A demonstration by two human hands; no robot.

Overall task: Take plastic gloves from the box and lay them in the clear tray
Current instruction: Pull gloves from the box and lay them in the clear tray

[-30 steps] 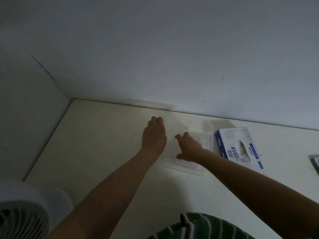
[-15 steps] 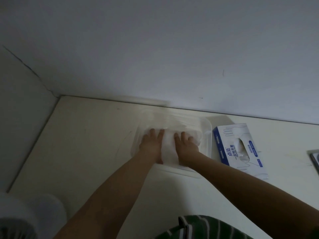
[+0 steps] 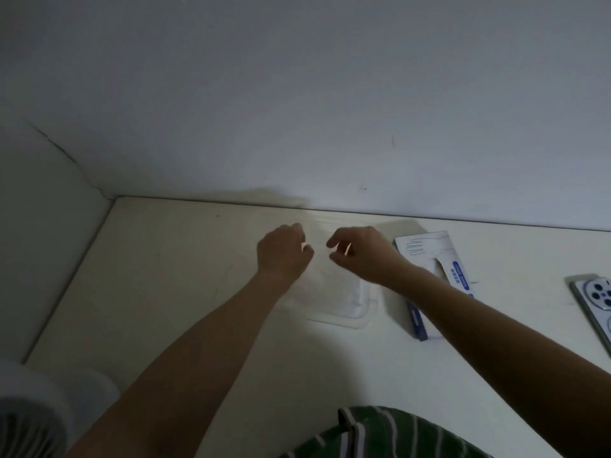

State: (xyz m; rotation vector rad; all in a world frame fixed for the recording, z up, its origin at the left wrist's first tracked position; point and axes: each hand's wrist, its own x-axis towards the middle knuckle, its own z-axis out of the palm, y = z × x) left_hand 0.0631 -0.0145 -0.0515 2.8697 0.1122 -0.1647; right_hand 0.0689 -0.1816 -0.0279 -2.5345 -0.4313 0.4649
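Both my hands have lifted off the gloves (image 3: 334, 292) and now hover over the far half of the tray (image 3: 370, 317). My left hand (image 3: 282, 251) is loosely curled and my right hand (image 3: 362, 252) half open, neither clearly holding anything, so the stack can settle flat. I keep the box (image 3: 429, 256) just right of the tray on the table (image 3: 165, 276), near for my next pull.

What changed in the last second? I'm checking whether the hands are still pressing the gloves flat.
Both hands rose off the thin white plastic gloves in the clear plastic tray. The left hand and right hand now hover with fingers curled; whether they pinch anything is unclear. The blue-and-white glove box stayed right of the tray.
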